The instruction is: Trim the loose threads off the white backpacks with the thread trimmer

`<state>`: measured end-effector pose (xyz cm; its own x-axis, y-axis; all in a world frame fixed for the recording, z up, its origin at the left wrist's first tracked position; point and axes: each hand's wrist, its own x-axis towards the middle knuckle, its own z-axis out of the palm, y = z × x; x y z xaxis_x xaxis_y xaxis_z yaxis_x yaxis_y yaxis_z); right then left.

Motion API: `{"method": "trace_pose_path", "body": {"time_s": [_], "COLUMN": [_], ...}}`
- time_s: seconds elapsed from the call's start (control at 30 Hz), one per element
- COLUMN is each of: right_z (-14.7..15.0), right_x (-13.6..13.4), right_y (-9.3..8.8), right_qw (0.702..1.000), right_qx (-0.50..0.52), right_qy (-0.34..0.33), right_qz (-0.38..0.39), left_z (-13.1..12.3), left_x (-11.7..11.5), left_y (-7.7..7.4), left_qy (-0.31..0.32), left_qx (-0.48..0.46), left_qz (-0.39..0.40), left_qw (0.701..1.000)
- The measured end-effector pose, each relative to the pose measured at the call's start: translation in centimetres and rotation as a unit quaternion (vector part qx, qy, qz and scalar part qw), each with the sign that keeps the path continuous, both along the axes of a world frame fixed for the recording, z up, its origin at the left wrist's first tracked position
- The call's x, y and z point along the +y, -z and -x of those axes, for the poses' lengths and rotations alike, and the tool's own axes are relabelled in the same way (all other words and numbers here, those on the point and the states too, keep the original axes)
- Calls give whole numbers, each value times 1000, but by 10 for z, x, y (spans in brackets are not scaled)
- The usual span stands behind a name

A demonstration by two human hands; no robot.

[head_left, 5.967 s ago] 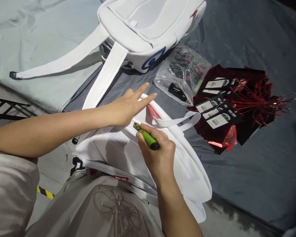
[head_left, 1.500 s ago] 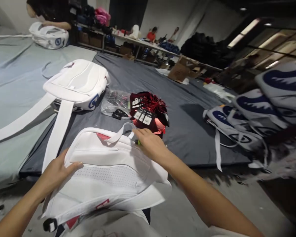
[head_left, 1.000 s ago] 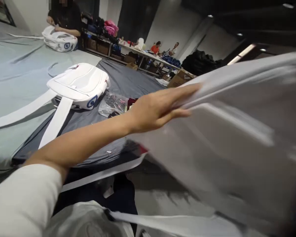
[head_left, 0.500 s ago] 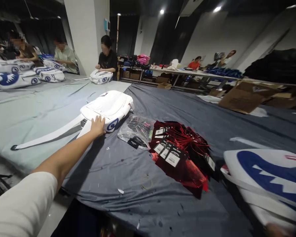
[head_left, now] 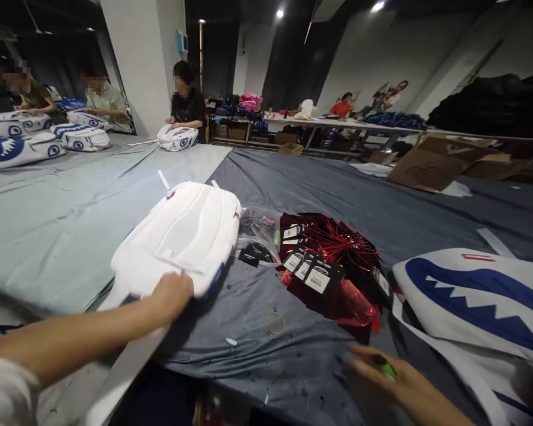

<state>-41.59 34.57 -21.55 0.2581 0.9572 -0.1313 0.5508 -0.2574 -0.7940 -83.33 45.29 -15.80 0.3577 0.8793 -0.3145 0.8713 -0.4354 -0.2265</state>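
Note:
My left hand (head_left: 173,294) is closed on the near edge of a white backpack (head_left: 142,254), which lies with its padded back panel up and its straps trailing toward me. Part of a blue print shows on its right side. Low on the right, my right hand (head_left: 379,373) is slightly blurred above the dark cloth. It holds a small green and black object (head_left: 387,368) whose kind I cannot make out. Beyond it lies a second white backpack (head_left: 484,302) with a blue shark-mouth print, apart from the hand.
Between the backpacks are a heap of black tags (head_left: 317,277) with red strings and a clear plastic bag (head_left: 262,228). A rubber band (head_left: 275,323) lies nearer. At the far side a co-worker (head_left: 187,103) handles another white bag (head_left: 177,139). A cardboard box (head_left: 435,163) stands back right.
The left backpack has been drawn nearer and turned, its back panel now facing up more. My right hand has come away from the right backpack, which now rests on the table.

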Motion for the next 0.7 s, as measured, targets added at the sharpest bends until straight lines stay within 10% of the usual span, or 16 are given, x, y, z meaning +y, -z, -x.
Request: {"method": "trace_pose_path", "body": {"time_s": [0.17, 0.33, 0.5, 0.7], "right_z": [89, 198, 257, 274], "right_x": [34, 18, 9, -14], "right_y": [-40, -63, -3, 102], "right_qw": [983, 934, 866, 886], "right_qx": [-141, -183, -161, -202], "right_qy": [-22, -54, -74, 51], "right_qz": [-111, -301, -468, -415], "left_z": [39, 58, 22, 29], "left_x": [-117, -122, -130, -118], "left_y": [7, 105, 174, 146], "left_qy": [293, 355, 331, 301], "left_qx": [-225, -287, -267, -366], "left_qz": [189, -26, -113, -170], "left_qw": [910, 890, 898, 864]}}
